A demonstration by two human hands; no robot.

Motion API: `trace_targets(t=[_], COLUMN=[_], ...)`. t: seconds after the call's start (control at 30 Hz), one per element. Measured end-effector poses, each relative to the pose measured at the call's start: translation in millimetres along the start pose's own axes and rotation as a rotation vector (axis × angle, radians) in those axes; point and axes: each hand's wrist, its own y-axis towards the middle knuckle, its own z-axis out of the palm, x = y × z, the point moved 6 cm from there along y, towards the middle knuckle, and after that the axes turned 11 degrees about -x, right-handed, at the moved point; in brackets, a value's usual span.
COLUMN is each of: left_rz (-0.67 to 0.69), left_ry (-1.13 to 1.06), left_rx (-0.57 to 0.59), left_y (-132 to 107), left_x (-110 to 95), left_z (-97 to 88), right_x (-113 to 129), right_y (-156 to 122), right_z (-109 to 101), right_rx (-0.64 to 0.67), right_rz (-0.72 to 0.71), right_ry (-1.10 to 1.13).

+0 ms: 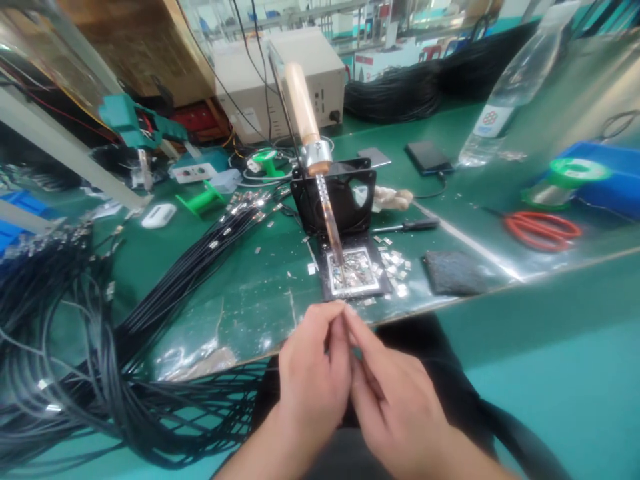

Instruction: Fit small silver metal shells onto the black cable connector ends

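Note:
My left hand (316,363) and my right hand (395,387) meet at the fingertips just in front of the table edge. Both are closed in a pinch; whatever lies between the fingers is too small or hidden to name. Just beyond them, a soldering iron (305,113) with a wooden handle is held tip down. Its tip reaches a white-framed square tray (356,291) filled with small metal pieces. More small metal connectors (397,267) lie scattered to the right of the tray. A black fan frame (357,200) stands behind it.
Bundles of black cables (185,280) cover the left side and hang over the edge. To the right lie a dark sponge-like block (455,272), red-handled scissors (543,230), a screwdriver (420,225) and a solder spool (565,180). A plastic bottle (520,80) stands behind.

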Motion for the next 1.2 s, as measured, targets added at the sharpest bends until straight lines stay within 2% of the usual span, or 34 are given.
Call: trace_targets(t=[0.53,1.2], left_rz=[-0.042,-0.055], left_ry=[-0.036,-0.069], left_rx=[-0.006,0.003], left_y=[5.4,8.0], left_x=[6.2,8.2], left_z=[2.7,8.2], right_x=[-3.9,-4.9], right_y=[3.3,5.0], right_z=[1.6,2.4], right_rx=[-0.034,-0.001], right_rz=[-0.007,0.025], right_ry=[0.008,-0.023])
